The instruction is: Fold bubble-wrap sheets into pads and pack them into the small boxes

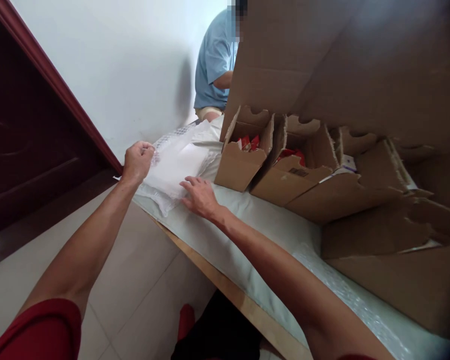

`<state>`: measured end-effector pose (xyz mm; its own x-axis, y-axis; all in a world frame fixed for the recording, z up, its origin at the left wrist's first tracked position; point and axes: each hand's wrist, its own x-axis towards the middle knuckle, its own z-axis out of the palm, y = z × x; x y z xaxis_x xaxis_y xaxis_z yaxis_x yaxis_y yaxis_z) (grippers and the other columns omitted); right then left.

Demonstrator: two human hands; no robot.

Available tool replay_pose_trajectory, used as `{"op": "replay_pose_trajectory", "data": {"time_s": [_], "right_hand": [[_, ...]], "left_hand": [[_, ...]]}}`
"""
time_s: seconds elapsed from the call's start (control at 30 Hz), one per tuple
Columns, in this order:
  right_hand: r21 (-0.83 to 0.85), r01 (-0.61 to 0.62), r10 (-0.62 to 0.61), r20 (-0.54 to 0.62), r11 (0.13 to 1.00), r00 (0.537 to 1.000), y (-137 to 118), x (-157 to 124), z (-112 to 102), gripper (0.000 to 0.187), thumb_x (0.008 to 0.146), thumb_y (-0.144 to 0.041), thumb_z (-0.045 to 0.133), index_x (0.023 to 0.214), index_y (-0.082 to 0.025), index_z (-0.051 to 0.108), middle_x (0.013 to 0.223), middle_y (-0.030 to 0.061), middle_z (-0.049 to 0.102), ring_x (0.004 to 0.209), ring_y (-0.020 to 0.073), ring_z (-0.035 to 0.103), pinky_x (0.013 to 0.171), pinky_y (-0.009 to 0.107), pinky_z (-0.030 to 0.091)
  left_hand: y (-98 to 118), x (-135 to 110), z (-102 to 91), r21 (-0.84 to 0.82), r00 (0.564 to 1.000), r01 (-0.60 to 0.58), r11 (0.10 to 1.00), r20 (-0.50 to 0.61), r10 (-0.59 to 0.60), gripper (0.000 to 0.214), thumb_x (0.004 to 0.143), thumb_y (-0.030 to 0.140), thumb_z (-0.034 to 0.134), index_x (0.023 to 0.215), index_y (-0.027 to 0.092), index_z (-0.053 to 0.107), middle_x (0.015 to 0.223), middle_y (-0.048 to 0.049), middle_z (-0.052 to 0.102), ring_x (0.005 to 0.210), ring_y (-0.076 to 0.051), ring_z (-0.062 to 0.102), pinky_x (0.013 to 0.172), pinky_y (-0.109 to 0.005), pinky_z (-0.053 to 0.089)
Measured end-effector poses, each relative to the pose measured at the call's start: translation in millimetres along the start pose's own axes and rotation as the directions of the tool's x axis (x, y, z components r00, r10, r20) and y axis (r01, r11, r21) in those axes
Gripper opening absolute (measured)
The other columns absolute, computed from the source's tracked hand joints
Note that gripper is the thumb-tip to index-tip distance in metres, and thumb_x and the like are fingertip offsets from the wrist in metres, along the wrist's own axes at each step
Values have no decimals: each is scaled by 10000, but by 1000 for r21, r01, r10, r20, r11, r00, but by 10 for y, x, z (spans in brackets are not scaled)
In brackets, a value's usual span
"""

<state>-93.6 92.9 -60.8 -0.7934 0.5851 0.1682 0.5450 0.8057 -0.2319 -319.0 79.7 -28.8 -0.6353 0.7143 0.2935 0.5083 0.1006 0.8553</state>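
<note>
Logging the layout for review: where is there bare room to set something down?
A patch of pale cloth lies bare between the right forearm, the cardboard boxes and the bubble wrap. Crowded: the boxes, and the white packaging by the left hand and right hand.

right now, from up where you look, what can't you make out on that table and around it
In the head view:
- Co-worker's hands: hidden behind the tall cardboard sheet.
- What lies under the white sheet: the sheet covers it.
- Left hand's palm: turned away, hidden by the back of the hand.
- Lower part of the red packets: behind the box's front wall.
</note>
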Motion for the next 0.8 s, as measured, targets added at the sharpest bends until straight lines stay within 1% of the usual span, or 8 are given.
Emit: {"op": "replay_pose_trajectory", "data": {"time_s": [0.1,0.17,0.23,0.3,0.37,0.5,0.63,0.8], "right_hand": [[-63,38,-38,5,997,999,-104,92,82,503,907,-440,670,1303,-134,615,1401,196,584,1232,348,526,1005,464,406],[-31,19,-18,28,999,999,-106,129,122,441,919,-389,656,1267,-120,630,1348,200,613,1215,348,537,1002,463,385],[27,-7,5,57,1000,998,-64,145,137,295,969,-282,568,1202,-130,665,1306,182,645,1209,327,557,1004,452,366],[80,-31,25,70,996,997,-7,134,123,272,1015,-216,456,1132,-152,694,1268,154,677,1197,293,582,1001,432,358],[130,-52,42,78,990,996,38,101,90,296,1038,-228,423,1078,-168,710,1244,134,694,1191,271,598,994,410,360],[268,-119,100,82,956,992,67,54,43,237,1000,-318,552,1093,-173,716,1256,119,704,1209,254,604,1006,363,383],[442,-285,289,60,850,955,104,188,88,368,991,-398,543,1234,-152,668,1204,90,732,1085,211,668,898,290,469],[602,-455,521,75,656,850,146,522,104,194,901,-232,558,892,-118,715,824,71,733,745,185,666,647,256,472]], "left_hand": [[3,5,15,-6,1000,2,1000,2,-2,221,808,342,568,913,173,664,698,-9,651,546,-132,538,519,-230,388],[4,-29,16,22,999,-32,999,32,32,244,803,387,587,883,173,672,710,-11,661,585,-143,555,548,-243,411],[5,-84,18,24,987,-88,996,138,84,335,831,486,572,840,170,683,752,-30,691,676,-173,612,622,-269,466],[1,-146,32,36,955,-145,989,266,131,480,888,587,485,816,164,702,814,-60,726,792,-212,665,737,-311,514],[-16,-203,71,140,925,-218,966,344,159,525,920,591,439,858,157,729,902,-89,753,903,-247,685,853,-352,522],[-95,-296,207,489,895,-380,785,408,179,462,815,418,660,1198,164,700,1244,-127,711,1177,-305,625,1040,-401,471],[-165,-337,300,605,905,-386,696,394,160,435,842,281,637,1266,194,678,1284,-132,683,1227,-322,590,1060,-433,465],[-120,-263,303,648,926,-351,676,347,148,320,882,187,527,1113,183,749,1148,-146,718,1123,-311,638,964,-411,506]]}}
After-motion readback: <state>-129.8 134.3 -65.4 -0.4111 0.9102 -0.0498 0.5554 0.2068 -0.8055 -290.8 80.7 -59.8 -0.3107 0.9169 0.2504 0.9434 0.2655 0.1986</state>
